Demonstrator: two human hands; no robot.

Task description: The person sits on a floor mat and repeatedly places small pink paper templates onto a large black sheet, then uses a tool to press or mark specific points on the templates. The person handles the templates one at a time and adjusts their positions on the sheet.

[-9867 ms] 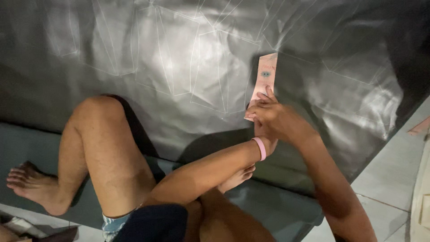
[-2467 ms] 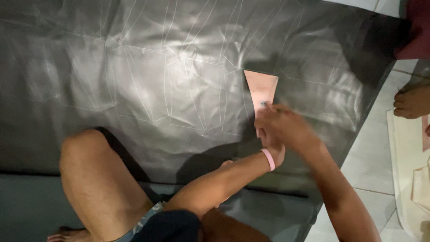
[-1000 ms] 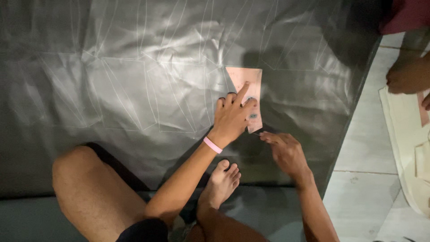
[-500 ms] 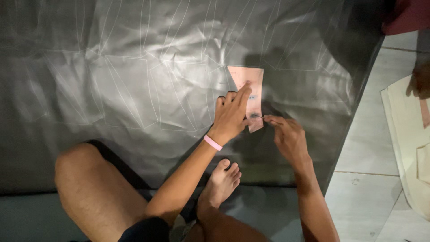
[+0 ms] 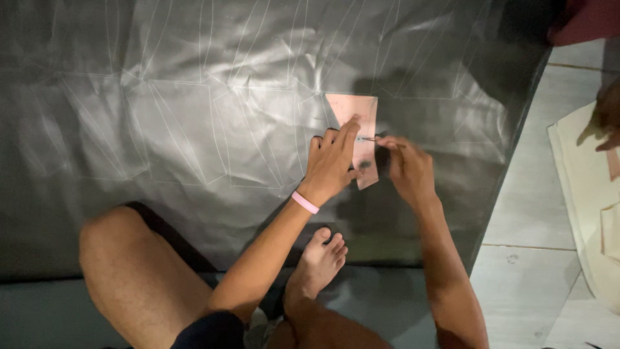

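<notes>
At far left, the dark glossy sheet (image 5: pixel 194 116) covers most of the floor; it runs out of view at the top and left edges. Pale traced outlines cross its surface, but glare and creases break them up and several cannot be followed. The person's bent knee (image 5: pixel 129 258) fills the lower left, cut off by the bottom edge. A bare foot (image 5: pixel 320 262) rests on the sheet below the hands.

At centre, the left hand (image 5: pixel 330 165) lies flat, fingers extended and pressed on the pink paper template (image 5: pixel 359 123), holding it against the sheet. A pink wristband (image 5: pixel 305 202) circles that wrist. The hand covers the template's lower left part; its narrow lower end shows beside the thumb.

Just right, the right hand (image 5: pixel 408 169) is closed in a pinch on a thin marking tool (image 5: pixel 378 139), whose tip meets the template's right edge. The tool is too slim and dim to identify.

At far right, pale floor tiles (image 5: pixel 529 245) adjoin the sheet. A cream sheet of material (image 5: pixel 581 194) lies there, cut off by the frame. Another person's hand (image 5: pixel 608 116) shows in shadow at the edge; its grip cannot be determined.
</notes>
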